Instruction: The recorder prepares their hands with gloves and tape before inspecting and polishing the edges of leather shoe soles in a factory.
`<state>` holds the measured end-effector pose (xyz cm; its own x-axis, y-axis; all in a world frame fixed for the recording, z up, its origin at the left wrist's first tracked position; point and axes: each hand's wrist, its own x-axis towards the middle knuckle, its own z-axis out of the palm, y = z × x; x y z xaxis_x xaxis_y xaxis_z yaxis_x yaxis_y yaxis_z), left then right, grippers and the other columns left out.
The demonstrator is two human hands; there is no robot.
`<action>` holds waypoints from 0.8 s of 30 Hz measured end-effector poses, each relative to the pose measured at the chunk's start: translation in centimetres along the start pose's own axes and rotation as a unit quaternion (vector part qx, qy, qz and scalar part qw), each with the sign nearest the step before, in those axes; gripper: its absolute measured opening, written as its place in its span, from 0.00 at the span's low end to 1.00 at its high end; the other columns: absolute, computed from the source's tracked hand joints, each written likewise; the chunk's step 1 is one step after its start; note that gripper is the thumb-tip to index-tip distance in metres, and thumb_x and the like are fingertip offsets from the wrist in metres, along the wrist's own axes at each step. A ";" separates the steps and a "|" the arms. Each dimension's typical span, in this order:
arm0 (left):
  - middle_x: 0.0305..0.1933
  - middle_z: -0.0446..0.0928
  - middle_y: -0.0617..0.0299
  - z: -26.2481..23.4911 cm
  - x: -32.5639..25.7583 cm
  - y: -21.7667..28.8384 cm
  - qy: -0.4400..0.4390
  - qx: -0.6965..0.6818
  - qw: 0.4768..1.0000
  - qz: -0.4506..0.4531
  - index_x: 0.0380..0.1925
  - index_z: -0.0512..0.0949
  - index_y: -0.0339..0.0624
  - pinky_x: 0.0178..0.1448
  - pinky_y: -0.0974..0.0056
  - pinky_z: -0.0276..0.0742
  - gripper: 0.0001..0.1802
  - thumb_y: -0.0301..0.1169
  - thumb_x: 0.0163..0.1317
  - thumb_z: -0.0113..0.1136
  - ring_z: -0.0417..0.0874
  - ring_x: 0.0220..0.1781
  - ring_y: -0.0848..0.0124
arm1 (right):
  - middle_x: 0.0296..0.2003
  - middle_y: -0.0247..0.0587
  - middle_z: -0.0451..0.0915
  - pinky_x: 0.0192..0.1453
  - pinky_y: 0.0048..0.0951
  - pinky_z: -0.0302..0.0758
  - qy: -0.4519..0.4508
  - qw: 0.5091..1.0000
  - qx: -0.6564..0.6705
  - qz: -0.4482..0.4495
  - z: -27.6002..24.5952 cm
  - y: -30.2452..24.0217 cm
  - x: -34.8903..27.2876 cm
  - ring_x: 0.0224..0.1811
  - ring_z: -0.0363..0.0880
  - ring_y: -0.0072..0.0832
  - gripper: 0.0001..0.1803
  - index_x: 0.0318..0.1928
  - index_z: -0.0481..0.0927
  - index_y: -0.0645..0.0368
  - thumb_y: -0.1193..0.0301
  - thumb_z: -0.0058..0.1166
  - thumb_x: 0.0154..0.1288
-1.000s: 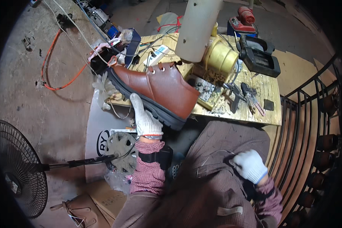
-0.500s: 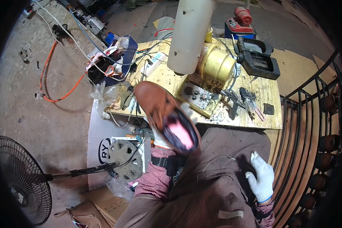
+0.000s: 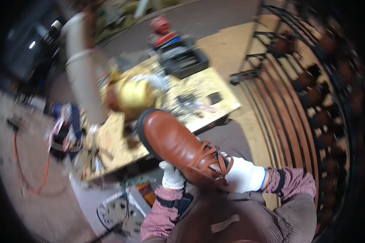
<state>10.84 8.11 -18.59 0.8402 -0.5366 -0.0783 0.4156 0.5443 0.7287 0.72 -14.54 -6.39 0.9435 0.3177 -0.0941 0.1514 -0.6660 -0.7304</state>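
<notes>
A brown leather lace-up shoe (image 3: pixel 172 139) with a dark sole is held in front of me, its toe pointing to the far left. My left hand (image 3: pixel 172 177), in a white knitted glove, closes around the side of the shoe near the sole; most of its fingers are hidden beneath. My right hand (image 3: pixel 242 175), gloved the same way, is at the ankle end by the laces. Its fingers are hidden at the shoe's opening.
Beyond the shoe is a wooden bench (image 3: pixel 225 93) with a yellow round machine (image 3: pixel 136 94), a thick white pipe (image 3: pixel 83 77) and a black tray (image 3: pixel 186 62). To the right stands a black metal rack (image 3: pixel 267 117) holding several shoes. An orange hose (image 3: pixel 24 178) lies at left.
My view has swung to the right. My right hand has come from my lap to the shoe's ankle end. The shoe has turned, so its laced upper now faces me.
</notes>
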 end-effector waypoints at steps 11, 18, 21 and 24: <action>0.77 0.74 0.35 6.8 4.8 -1.1 -0.034 0.185 0.980 -0.063 0.88 0.51 0.35 0.79 0.48 0.73 0.56 0.69 0.80 0.49 0.82 0.70 0.51 | 0.26 0.47 0.79 0.37 0.46 0.74 0.425 0.820 -0.383 0.029 -18.0 10.1 -4.4 0.27 0.79 0.49 0.19 0.34 0.88 0.56 0.54 0.77 0.55; 0.71 0.79 0.43 1.5 5.0 -1.1 0.007 0.311 0.943 -0.120 0.83 0.65 0.37 0.72 0.52 0.82 0.35 0.50 0.88 0.49 0.84 0.64 0.54 | 0.47 0.53 0.91 0.59 0.50 0.86 0.283 0.712 -0.413 0.493 -33.7 24.3 -1.1 0.51 0.91 0.51 0.23 0.48 0.92 0.58 0.51 0.65 0.70; 0.74 0.77 0.40 1.9 5.0 -0.8 0.108 0.153 0.965 -0.185 0.85 0.60 0.34 0.78 0.51 0.77 0.34 0.44 0.90 0.45 0.82 0.69 0.52 | 0.67 0.52 0.83 0.68 0.50 0.83 0.272 0.663 -0.520 0.465 -36.4 27.2 0.4 0.64 0.87 0.49 0.33 0.70 0.82 0.57 0.51 0.65 0.73; 0.78 0.72 0.35 2.6 5.0 -0.7 0.129 0.097 0.968 -0.192 0.86 0.53 0.28 0.82 0.50 0.72 0.41 0.50 0.90 0.45 0.78 0.75 0.49 | 0.73 0.53 0.79 0.71 0.48 0.82 0.366 0.727 -0.464 0.349 -38.2 29.2 3.8 0.68 0.85 0.50 0.36 0.75 0.77 0.56 0.50 0.64 0.74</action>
<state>13.87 3.34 -17.72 0.7055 -0.4834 -0.5182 0.6630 0.1918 0.7236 19.96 -58.54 -2.25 0.7385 -0.5355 0.4097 -0.6269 -0.7690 0.1248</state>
